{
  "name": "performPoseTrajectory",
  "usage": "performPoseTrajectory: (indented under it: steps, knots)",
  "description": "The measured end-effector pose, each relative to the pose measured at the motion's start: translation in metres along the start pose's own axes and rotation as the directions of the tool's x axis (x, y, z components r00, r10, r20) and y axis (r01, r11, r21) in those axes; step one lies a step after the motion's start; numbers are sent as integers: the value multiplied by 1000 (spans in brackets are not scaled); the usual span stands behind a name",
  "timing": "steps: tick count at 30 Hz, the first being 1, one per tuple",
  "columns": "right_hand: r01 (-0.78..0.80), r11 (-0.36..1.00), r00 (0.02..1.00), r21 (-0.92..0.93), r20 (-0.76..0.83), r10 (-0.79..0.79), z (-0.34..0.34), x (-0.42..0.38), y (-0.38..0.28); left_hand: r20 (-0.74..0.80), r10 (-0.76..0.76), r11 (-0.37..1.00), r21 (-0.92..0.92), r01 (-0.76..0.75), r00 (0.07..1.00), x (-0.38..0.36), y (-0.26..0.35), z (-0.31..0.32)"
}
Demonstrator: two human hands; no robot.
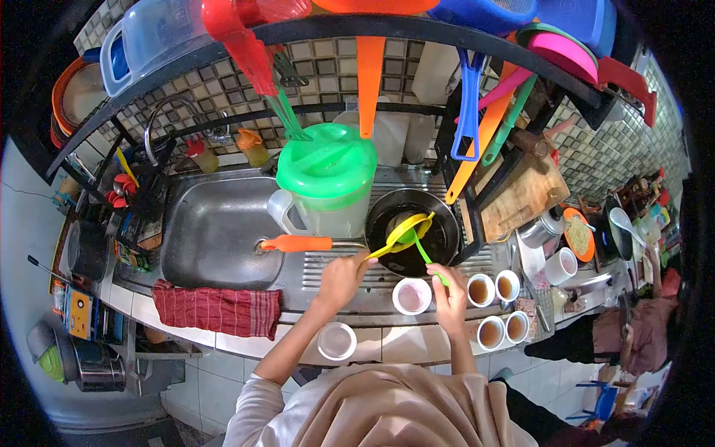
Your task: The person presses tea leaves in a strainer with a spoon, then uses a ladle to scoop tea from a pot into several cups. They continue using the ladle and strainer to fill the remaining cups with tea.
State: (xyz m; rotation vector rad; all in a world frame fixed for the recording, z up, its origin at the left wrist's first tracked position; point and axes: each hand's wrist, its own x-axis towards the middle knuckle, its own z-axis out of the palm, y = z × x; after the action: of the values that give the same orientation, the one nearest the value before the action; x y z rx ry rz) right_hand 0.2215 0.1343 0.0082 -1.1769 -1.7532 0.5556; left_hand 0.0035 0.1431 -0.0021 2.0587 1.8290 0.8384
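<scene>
My left hand [342,281] grips the handle of a yellow strainer [426,222], whose round end is over a dark pan [380,212]. The pan holds dark liquid and has an orange handle [298,243] pointing left. In my right hand [450,304] is a green spoon [423,252], its head inside the strainer. What lies in the strainer is hidden. A white cup [412,296] stands just left of my right hand, and another cup [337,341] is below my left hand. Several cups with brown liquid [481,290] stand on the right.
Behind the pan's handle is a lidded green pitcher [326,167]. A steel sink [223,231] lies left, with a red cloth [216,311] over its front edge. Utensils hang from the overhead rack, including an orange one [369,89]. Another person [644,328] is at the far right.
</scene>
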Motion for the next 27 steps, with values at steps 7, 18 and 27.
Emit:
performPoseTrajectory:
  steps: [7,18,27]
  knots:
    - [66,998,998,-6,-21,-66,-3,3,4,-3,-32,999,-31,32,999,-1,-4,-1]
    - [-113,951,988,289,-72,139,-2,1,5,-40,47,998,34,-45,998,3,-5,0]
    - [-110,926,990,361,-47,136,-16,-3,17,-35,80,994,79,-77,996,5,-6,-1]
